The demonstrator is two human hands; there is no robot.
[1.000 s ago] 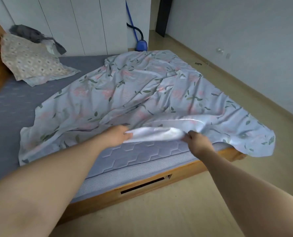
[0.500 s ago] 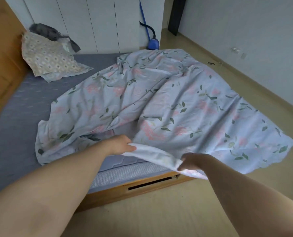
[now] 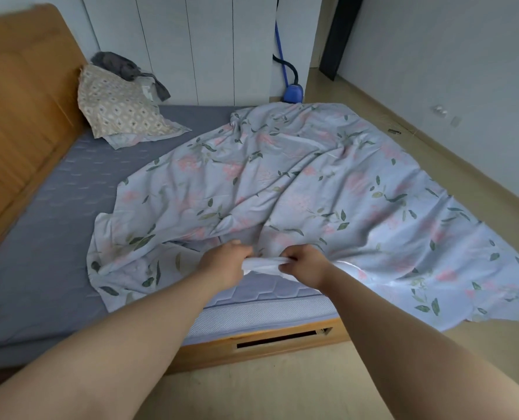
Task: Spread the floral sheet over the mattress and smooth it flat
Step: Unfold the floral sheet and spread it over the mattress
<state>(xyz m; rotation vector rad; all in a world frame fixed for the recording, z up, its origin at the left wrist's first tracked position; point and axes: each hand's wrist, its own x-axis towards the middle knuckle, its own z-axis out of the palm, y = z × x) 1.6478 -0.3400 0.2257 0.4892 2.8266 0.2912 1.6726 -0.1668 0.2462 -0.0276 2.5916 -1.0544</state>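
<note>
At the mattress (image 3: pixel 40 268) near edge, left hand (image 3: pixel 223 263) and right hand (image 3: pixel 305 268) each grip the bunched hem of the rumpled floral sheet (image 3: pixel 297 189)

Honey-coloured wooden headboard (image 3: pixel 24 116) fills the left side; matching wooden bed frame (image 3: pixel 209 354) w/ a dark horizontal slot runs along the near edge. Behind the bed: white panelled wardrobe doors (image 3: pixel 206 50). Beige diamond-patterned pillow (image 3: pixel 121 110) lies at the head end, dark grey crumpled garment (image 3: pixel 115 63) touching its top. Blue vacuum cleaner (image 3: pixel 293 95) w/ blue pole & black hose stands by the wardrobe corner. Pale grey wall (image 3: pixel 449 56) on the right, white socket (image 3: pixel 439 110) low on it. Pale beige floor (image 3: pixel 282 395). Soft, even light.
</note>
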